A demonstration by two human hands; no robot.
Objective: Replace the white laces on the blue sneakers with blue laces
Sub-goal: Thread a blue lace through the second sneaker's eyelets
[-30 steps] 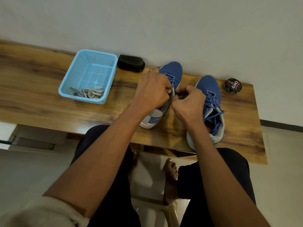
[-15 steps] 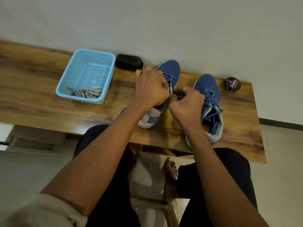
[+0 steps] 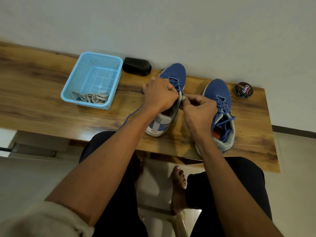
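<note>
Two blue sneakers stand on the wooden table (image 3: 42, 103). The left sneaker (image 3: 174, 74) carries a blue lace (image 3: 176, 83) through its front eyelets, and a loose end trails off to the left across the table. My left hand (image 3: 158, 94) grips the collar and lace on the shoe's left side. My right hand (image 3: 199, 109) pinches the lace at the grey tongue, right against the left hand. The right sneaker (image 3: 218, 94) is laced in blue, its ends lying loose. The removed white laces (image 3: 92, 97) lie in the light blue basket (image 3: 68, 89).
A black shoe brush (image 3: 136, 66) lies behind the basket by the wall. A round tin of shoe polish (image 3: 243, 89) sits at the table's right end. My knees and a bare foot (image 3: 177, 189) are below the table's near edge.
Both hands stay on the left sneaker's tongue area and have shifted slightly. A loose blue lace end now shows trailing to the left of my left forearm.
</note>
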